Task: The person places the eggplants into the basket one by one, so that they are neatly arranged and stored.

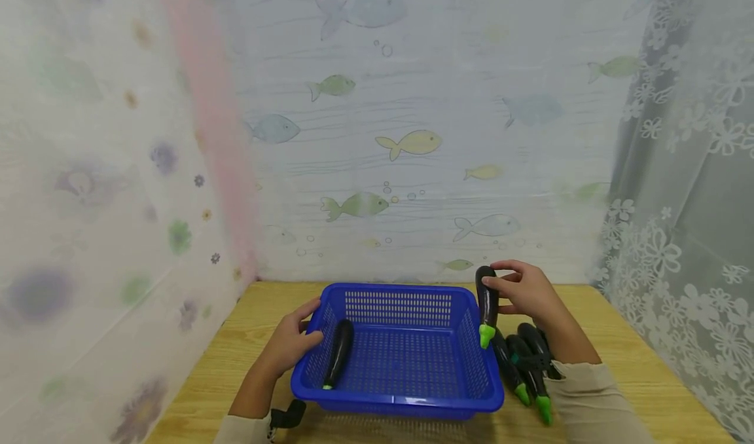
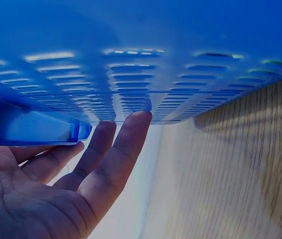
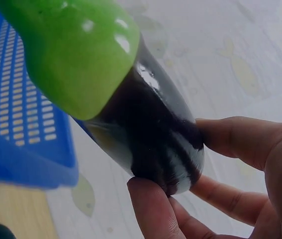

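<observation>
In the head view my right hand [image 1: 524, 290] pinches a dark eggplant [image 1: 487, 296] with a bright green stem end over the right rim of a blue plastic basket [image 1: 394, 403]. The green end points down. From close by, the right wrist view shows thumb and fingers around the dark end of this eggplant [image 3: 155, 134]. My left hand [image 1: 288, 339] grips the basket's left rim, thumb on the inner side. Its fingers [image 2: 126, 154] lie against the slotted outer wall in the left wrist view. Another eggplant [image 1: 339, 355] lies inside the basket along its left wall.
Several eggplants [image 1: 536, 372] lie on the wooden table [image 1: 203, 378] to the right of the basket, partly hidden by the right wrist. Behind the table hangs a fish-print sheet [image 1: 412, 175]. A lace curtain [image 1: 677, 254] is on the right.
</observation>
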Tool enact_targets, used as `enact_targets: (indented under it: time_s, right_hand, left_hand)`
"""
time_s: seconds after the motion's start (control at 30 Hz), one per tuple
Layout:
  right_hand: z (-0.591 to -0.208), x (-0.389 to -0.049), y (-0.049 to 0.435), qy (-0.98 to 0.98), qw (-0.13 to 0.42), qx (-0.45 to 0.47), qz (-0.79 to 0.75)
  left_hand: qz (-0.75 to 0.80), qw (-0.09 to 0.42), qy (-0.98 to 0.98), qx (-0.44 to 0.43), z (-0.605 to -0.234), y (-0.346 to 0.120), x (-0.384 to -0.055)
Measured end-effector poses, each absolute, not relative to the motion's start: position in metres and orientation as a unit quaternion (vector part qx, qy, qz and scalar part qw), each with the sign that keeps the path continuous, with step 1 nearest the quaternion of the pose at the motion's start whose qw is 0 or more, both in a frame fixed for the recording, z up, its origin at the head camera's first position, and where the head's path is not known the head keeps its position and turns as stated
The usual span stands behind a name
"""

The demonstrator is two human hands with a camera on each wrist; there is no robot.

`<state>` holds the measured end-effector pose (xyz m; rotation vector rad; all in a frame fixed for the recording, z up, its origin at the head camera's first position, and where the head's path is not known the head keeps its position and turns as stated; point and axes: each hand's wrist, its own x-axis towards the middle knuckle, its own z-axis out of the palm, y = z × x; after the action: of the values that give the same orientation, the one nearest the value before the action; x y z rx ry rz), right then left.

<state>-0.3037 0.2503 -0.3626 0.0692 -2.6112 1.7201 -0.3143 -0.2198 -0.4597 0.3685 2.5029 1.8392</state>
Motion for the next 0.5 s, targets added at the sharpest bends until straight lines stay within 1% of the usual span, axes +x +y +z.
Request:
enact_targets:
  time_s: [0.5]
  right_hand:
    - [-0.366, -0.319, 0.218, -0.830, -0.020, 0.024, 0.557]
  left_hand:
    - [0.580, 0.001, 0.807, 0.116, -0.460, -0.219, -0.315]
